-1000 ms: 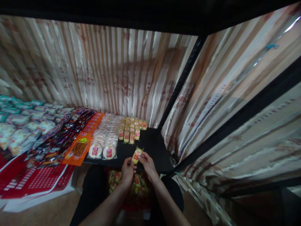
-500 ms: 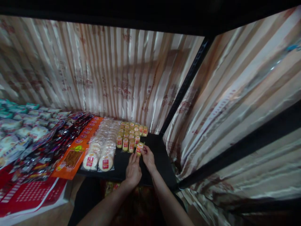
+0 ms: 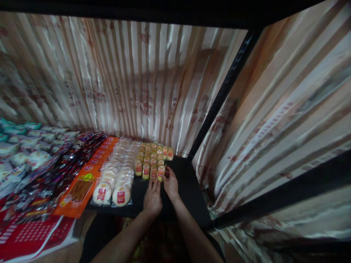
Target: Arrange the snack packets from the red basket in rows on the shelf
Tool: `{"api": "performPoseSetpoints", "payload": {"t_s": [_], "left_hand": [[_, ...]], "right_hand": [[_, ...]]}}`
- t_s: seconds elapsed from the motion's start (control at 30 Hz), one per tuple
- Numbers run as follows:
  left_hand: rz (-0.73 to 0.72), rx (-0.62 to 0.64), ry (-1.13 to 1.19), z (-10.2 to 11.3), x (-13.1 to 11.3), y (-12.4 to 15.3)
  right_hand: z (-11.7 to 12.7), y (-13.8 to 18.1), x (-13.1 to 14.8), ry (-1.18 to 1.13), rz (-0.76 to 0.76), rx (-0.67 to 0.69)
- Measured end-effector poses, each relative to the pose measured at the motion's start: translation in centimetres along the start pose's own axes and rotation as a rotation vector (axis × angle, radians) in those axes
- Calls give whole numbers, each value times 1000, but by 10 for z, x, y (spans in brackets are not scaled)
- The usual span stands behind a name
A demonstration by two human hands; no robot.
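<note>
Packet (image 3: 161, 171) under right hand (image 3: 170, 183) seemingly points lengthwise toward curtain (image 3: 137, 80).

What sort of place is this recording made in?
Likely a shop or market-stall shelf: rows of small yellow red-labelled snack packets, round pale cakes in clear wrap and orange packets laid on a black shelf, striped satin cloth behind.

A black post (image 3: 219, 98) stands in the corner. Left of the post hangs a shiny curtain (image 3: 123, 73) with beige and brown stripes. Right of it hangs a similar cloth (image 3: 287, 102), crossed by a black rail (image 3: 287, 190). At the post's foot lies a black shelf (image 3: 189, 190), and above it a dark beam (image 3: 137, 9).
</note>
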State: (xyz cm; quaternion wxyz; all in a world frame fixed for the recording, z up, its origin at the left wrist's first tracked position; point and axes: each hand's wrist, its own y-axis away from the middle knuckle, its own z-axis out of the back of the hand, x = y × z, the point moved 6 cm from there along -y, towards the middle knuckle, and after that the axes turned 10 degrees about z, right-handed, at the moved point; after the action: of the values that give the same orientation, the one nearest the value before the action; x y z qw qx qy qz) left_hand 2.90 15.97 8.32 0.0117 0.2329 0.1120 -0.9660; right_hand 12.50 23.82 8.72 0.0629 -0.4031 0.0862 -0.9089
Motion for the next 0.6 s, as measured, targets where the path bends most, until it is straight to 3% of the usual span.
{"api": "performPoseSetpoints", "payload": {"t_s": [0.17, 0.33, 0.6], "left_hand": [[-14, -30, -28, -1, 3, 2], [-91, -164, -84, -2, 5, 3], [-121, -218, -182, 4, 4, -2]], "right_hand": [[-5, 10, 6, 25, 83, -28], [-16, 15, 10, 1, 103, -36], [-17, -1, -4, -139, -92, -24]]}}
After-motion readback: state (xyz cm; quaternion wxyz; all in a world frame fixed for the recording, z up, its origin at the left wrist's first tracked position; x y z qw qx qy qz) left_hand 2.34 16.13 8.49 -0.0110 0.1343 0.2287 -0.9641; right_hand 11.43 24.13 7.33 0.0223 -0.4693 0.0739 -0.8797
